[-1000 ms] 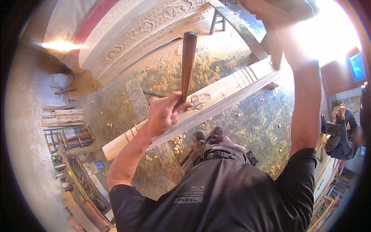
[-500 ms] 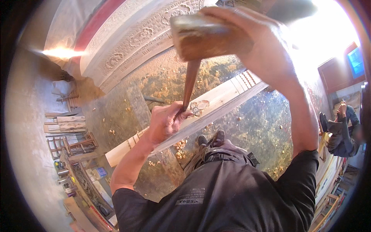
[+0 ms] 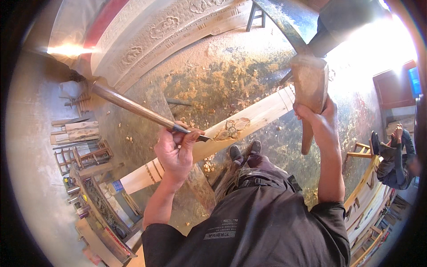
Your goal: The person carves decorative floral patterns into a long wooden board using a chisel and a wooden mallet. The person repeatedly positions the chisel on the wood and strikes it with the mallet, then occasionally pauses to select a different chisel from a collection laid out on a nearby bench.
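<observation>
Since the frame half a second earlier, the brown block-headed wooden mallet (image 3: 311, 82) has moved from above the chisel at upper centre to right of centre, and the long brown wooden-handled chisel (image 3: 133, 107) has swung from near upright to a slant toward the upper left. Left hand (image 3: 174, 155), left of centre: fingers pinching the chisel near its dark metal end; the blade tip lies beside the carved flower (image 3: 232, 128), contact not determinable. Right hand (image 3: 324, 121), right of centre: fingers wrapped around the mallet where handle meets head. Pale planed wooden beam (image 3: 262, 115) runs diagonally from lower left toward upper right; its near end is visible, its far end partly hidden by the mallet head. Room above the beam: stained dark floor (image 3: 213, 75) strewn with shavings, up to the pale carved curved wooden panel (image 3: 178, 40). Below its right half, more floor separates the beam edge from the right forearm. Writing: small pale print (image 3: 220, 235) on the black short-sleeved shirt (image 3: 267, 227), lower centre, mostly too small to read.
</observation>
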Demonstrator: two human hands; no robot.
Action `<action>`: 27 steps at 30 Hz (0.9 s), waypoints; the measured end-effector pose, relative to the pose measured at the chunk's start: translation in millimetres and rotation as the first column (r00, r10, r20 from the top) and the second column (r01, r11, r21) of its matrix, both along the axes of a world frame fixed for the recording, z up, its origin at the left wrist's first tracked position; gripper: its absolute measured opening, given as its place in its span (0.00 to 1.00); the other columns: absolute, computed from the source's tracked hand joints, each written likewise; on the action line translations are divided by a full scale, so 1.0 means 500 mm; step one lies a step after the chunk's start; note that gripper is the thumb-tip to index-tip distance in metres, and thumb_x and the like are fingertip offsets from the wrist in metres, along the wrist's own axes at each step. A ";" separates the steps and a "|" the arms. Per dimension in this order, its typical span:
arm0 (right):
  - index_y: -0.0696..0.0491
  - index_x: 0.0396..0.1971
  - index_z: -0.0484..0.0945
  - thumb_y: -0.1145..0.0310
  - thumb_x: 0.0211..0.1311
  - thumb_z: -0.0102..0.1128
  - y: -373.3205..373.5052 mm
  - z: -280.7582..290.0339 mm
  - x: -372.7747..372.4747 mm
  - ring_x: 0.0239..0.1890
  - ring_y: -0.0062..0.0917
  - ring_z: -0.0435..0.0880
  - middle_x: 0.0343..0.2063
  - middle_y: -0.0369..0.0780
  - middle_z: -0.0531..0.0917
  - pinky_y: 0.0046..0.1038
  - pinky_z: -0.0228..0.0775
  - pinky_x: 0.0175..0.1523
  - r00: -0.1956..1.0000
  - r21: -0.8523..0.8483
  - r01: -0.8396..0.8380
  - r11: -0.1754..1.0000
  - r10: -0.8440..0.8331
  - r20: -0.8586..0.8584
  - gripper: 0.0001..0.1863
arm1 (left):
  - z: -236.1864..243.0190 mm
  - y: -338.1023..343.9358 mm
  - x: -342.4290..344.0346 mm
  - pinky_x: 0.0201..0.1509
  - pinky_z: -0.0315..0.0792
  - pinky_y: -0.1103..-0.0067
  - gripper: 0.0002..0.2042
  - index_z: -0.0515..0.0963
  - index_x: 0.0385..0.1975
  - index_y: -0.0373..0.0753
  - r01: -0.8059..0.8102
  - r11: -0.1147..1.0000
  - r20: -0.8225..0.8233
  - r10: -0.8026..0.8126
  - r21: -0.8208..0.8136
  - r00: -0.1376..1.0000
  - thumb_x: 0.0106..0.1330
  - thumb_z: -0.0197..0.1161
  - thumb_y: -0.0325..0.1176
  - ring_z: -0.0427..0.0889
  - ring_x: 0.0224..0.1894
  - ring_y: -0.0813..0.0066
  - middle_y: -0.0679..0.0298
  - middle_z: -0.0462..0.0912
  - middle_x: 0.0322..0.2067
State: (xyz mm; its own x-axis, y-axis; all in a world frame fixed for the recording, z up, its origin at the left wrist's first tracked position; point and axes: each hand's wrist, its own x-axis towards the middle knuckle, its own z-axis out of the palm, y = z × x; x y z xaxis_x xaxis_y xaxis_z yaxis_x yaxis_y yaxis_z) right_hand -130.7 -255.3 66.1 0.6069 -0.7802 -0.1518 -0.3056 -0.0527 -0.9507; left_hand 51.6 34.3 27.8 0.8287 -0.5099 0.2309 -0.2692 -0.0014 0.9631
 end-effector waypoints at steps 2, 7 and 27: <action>0.63 0.46 0.81 0.67 0.50 0.78 0.003 -0.007 -0.005 0.34 0.23 0.85 0.32 0.41 0.86 0.28 0.78 0.42 1.000 -0.017 -0.003 1.000 0.003 -0.026 0.25 | 0.000 -0.002 -0.001 0.42 0.85 0.77 0.12 0.71 0.44 0.32 0.031 0.990 0.113 -0.047 0.139 0.993 0.71 0.69 0.27 0.90 0.38 0.71 0.57 0.87 0.33; 0.62 0.48 0.81 0.76 0.53 0.72 0.004 0.025 -0.034 0.36 0.24 0.86 0.35 0.40 0.87 0.27 0.79 0.44 1.000 -0.099 0.026 0.995 -0.027 -0.012 0.20 | 0.012 -0.030 -0.012 0.41 0.82 0.82 0.11 0.74 0.41 0.32 0.063 0.971 0.144 -0.098 0.230 0.985 0.70 0.71 0.29 0.89 0.36 0.78 0.61 0.89 0.31; 0.61 0.47 0.81 0.76 0.51 0.75 0.047 0.051 -0.173 0.40 0.24 0.87 0.38 0.40 0.88 0.26 0.78 0.48 0.967 -0.222 0.233 0.947 -0.202 0.155 0.22 | 0.009 -0.029 0.020 0.40 0.80 0.83 0.09 0.76 0.41 0.34 0.238 0.926 0.113 -0.280 0.293 0.953 0.71 0.69 0.29 0.84 0.36 0.84 0.64 0.88 0.32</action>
